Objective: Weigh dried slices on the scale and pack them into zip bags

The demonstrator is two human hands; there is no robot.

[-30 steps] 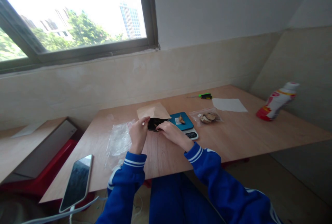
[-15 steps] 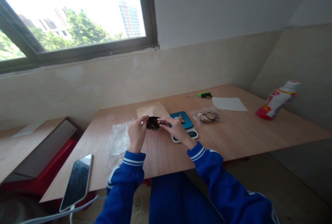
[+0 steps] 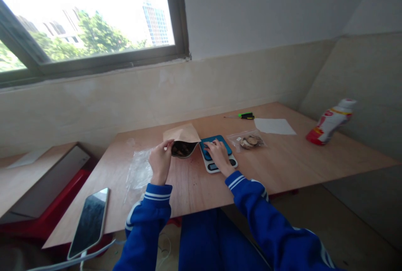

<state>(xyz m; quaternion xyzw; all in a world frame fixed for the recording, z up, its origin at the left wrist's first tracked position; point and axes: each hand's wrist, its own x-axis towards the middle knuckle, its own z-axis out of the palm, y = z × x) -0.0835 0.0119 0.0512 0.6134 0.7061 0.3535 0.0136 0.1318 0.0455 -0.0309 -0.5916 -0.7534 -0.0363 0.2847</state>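
Note:
My left hand pinches the left edge of a brown paper bag. The bag lies with its mouth facing me and gaping, and dark brown pieces show inside. My right hand is over the blue platform of a white kitchen scale, just right of the bag's mouth. Its fingers are bent together at the platform, and what they hold, if anything, is too small to make out. The hand hides most of the platform. Right of the scale lies a clear zip bag of dried slices.
A crumpled clear plastic bag lies left of my left hand. A phone with a cable rests at the table's left edge. Farther back are a screwdriver and white paper. A red-and-white bottle stands at the right.
My right hand has left the paper bag's mouth and moved right, onto the scale, covering the brown piece seen there before. My left hand keeps hold of the bag.

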